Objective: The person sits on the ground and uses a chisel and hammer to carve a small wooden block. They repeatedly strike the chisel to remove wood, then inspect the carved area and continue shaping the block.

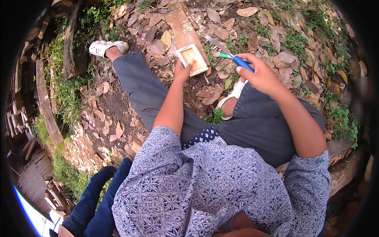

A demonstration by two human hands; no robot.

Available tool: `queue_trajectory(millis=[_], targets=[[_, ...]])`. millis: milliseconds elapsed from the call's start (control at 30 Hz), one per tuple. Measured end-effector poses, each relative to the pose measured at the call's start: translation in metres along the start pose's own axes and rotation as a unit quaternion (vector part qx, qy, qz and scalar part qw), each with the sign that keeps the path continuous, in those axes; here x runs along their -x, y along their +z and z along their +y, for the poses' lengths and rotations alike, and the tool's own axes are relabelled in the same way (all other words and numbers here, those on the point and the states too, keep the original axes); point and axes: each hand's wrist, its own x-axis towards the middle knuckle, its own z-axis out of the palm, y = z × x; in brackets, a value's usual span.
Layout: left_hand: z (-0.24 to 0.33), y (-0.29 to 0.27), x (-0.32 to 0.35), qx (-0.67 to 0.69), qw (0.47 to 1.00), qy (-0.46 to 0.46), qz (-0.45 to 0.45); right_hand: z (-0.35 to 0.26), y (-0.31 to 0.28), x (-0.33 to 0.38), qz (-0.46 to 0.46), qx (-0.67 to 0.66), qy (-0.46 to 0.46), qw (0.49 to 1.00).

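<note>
My left hand (182,72) grips the near-left edge of a small square wooden tray (199,57). The tray is pale, with a raised rim and a hollow middle, and my thumb rests inside it. Closed round a blue handle (242,64), my right hand (257,73) holds a chisel-like tool whose metal blade (216,42) points up and left, apart from the tray. A green and white slim object (224,55) shows just below the blade; whether it lies on the ground or is also held, I cannot tell.
Beyond the tray a flat wooden board (181,25) lies on leaf-covered ground, with pale shavings (192,23) beside it. My legs spread to either side, with white shoes (108,47). Another person's dark-trousered legs (94,193) are at lower left, near stacked timber (45,94).
</note>
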Motion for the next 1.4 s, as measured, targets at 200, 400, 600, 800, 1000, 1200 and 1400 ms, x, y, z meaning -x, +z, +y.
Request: queue_trajectory(millis=[200, 400, 600, 800, 1000, 1200, 1400], targets=[[0.035, 0.007, 0.025, -0.374, 0.927, -0.020, 0.028, 0.062, 0.020, -0.022, -0.046, 0.107, -0.032, 0.993], [0.039, 0.016, 0.034, -0.537, 0.817, 0.196, 0.083, 0.040, 0.026, -0.019, -0.064, 0.152, -0.006, 0.986], [0.037, 0.024, 0.017, -0.668, 0.717, 0.180, -0.083, 0.007, 0.028, -0.018, -0.024, 0.098, 0.042, 0.994], [0.061, 0.019, 0.020, -0.545, 0.775, 0.315, -0.046, 0.008, 0.017, -0.020, 0.000, 0.071, 0.056, 0.996], [0.073, 0.009, 0.028, -0.470, 0.844, 0.244, -0.082, 0.003, 0.019, -0.015, -0.008, 0.069, 0.010, 0.998], [0.253, -0.039, 0.058, 0.161, 0.879, 0.446, 0.051, 0.013, 0.017, -0.016, -0.031, 0.102, 0.068, 0.992], [0.389, -0.095, 0.159, -0.085, 0.603, 0.720, -0.332, 0.025, 0.014, -0.015, -0.085, 0.171, 0.094, 0.977]])
